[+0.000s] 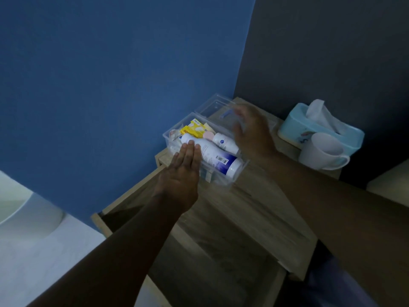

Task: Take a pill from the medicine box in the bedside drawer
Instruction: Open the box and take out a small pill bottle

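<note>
Atop the bedside table [254,196] the medicine box [223,178] is sitting unlidded, left hand [179,173] flat and empty, right hand [254,134] hovering slack (blurred), no pill being held yet.

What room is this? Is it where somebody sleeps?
Probably a bedroom. A small wooden bedside table with an open drawer stands in the corner, holding a clear medicine box, a tissue box and a white mug. No bed shows clearly.
</note>
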`<state>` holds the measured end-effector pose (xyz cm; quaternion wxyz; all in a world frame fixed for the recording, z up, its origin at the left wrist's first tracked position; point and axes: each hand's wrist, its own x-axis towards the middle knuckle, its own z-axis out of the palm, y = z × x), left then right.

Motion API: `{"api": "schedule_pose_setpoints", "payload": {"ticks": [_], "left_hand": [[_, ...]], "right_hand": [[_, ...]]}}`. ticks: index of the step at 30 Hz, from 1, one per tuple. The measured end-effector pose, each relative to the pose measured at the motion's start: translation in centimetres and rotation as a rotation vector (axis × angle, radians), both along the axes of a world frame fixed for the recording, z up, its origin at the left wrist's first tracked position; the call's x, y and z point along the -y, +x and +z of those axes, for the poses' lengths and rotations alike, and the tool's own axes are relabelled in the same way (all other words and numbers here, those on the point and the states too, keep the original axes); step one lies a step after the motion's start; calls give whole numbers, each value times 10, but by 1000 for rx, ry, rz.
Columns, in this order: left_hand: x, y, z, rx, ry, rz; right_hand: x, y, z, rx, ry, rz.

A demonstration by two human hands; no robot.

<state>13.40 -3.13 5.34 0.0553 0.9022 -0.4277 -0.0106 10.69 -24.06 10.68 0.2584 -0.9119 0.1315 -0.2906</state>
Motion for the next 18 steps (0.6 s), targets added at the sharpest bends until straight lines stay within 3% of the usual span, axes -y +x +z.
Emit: {"api": "schedule_pose_setpoints", "payload": {"ticks": [3, 7, 18], "left_hand": [[-2, 0, -1, 8, -11, -4], [-3, 0, -4, 21, -32, -11], [-2, -1, -7, -21, -101, -8]], "right_hand": [[-9, 29, 8, -216, -84, 271], [-12, 55, 8, -498, -204, 359], [-4, 68, 13, -593, -297, 473]]}}
